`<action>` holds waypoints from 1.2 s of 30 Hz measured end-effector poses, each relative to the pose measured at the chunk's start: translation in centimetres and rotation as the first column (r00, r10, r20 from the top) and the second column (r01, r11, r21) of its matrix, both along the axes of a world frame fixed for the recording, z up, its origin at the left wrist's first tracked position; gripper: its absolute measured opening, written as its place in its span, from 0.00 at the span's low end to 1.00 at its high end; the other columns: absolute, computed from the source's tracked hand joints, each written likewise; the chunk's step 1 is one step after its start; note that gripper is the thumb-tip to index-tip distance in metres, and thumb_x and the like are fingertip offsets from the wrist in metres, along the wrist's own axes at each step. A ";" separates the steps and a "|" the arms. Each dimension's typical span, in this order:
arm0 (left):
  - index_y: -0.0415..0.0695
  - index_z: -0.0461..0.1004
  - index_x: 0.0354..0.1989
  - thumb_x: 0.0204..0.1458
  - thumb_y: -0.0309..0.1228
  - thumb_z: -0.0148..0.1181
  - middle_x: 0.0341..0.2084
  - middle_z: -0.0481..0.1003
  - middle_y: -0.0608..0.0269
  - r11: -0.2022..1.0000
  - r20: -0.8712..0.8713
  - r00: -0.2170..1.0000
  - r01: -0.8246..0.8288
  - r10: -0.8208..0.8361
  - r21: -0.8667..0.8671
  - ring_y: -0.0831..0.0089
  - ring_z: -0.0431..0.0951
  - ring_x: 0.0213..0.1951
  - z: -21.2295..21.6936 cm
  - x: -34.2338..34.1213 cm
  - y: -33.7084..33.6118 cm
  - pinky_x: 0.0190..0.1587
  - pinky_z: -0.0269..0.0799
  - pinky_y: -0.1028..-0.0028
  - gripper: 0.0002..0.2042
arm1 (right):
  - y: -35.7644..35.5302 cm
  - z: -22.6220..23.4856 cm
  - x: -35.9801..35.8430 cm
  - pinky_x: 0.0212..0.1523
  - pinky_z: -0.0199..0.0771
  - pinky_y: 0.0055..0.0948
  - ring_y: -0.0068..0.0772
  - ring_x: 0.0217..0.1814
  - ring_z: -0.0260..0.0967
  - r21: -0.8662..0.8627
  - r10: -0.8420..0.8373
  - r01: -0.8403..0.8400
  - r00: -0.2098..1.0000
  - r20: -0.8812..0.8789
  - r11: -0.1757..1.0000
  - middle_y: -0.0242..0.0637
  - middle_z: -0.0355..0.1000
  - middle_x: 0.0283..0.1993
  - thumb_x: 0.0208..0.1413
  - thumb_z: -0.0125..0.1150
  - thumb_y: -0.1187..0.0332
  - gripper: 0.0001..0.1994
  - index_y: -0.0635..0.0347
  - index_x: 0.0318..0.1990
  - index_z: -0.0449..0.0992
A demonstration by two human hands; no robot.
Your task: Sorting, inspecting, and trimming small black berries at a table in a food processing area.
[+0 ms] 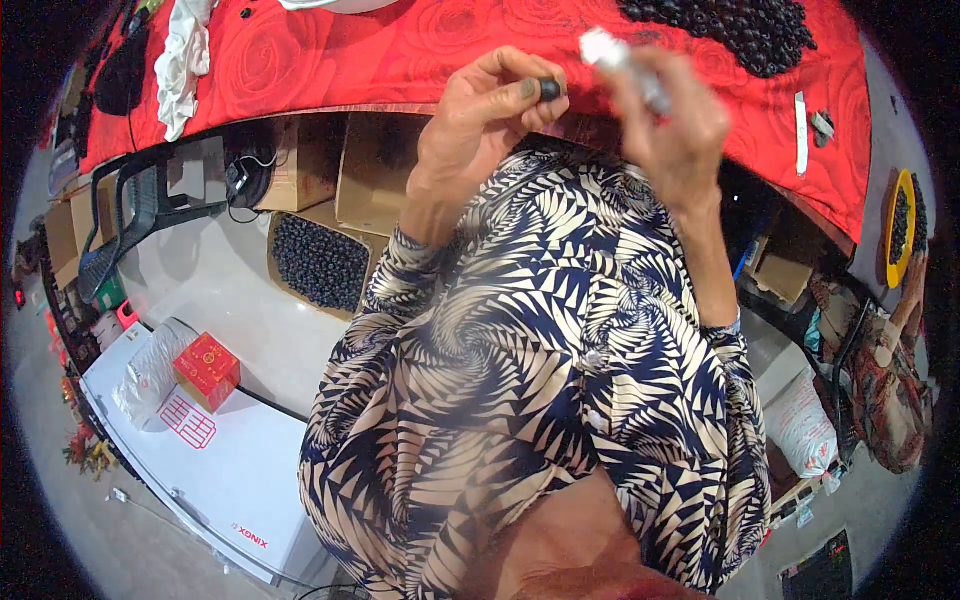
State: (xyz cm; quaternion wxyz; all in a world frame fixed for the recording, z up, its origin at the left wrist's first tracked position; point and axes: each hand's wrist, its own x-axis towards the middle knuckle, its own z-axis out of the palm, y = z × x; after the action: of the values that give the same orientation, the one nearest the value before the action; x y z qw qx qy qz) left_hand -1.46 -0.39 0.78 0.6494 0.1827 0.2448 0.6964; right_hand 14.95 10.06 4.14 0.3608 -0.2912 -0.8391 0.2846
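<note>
My left hand pinches a small round black bead between thumb and fingertips, just above the near edge of the red table. To its right, my right hand is closed around a small object with a bright white end and a greyish body. Motion blurs this hand, and the object's kind cannot be made out. The two hands are apart, and the white end points up and left. Beyond the right hand, a heap of black beads lies on the table.
A rose-patterned red cloth covers the table. White fabric hangs at its left. A cardboard box of black beads stands below left, near a white box bearing a red carton. At right, another person's arm reaches toward a yellow tray.
</note>
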 end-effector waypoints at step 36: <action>0.39 0.71 0.38 0.54 0.24 0.52 0.35 0.73 0.58 0.995 0.058 0.997 -0.054 0.059 -0.081 0.73 0.76 0.35 -0.8 -0.5 0.0 0.40 0.73 0.79 0.05 | -0.5 -0.6 -0.1 0.34 0.72 0.21 0.21 0.33 0.72 -0.416 -0.014 -0.085 0.973 -0.230 0.905 0.35 0.75 0.30 0.48 0.64 0.71 0.09 0.65 0.35 0.73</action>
State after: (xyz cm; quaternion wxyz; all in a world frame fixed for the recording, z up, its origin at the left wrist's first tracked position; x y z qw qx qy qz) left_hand -1.97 -0.41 0.00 0.6433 0.1289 0.2576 0.7093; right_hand 14.83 9.53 3.49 0.3773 -0.3125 -0.7157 0.4977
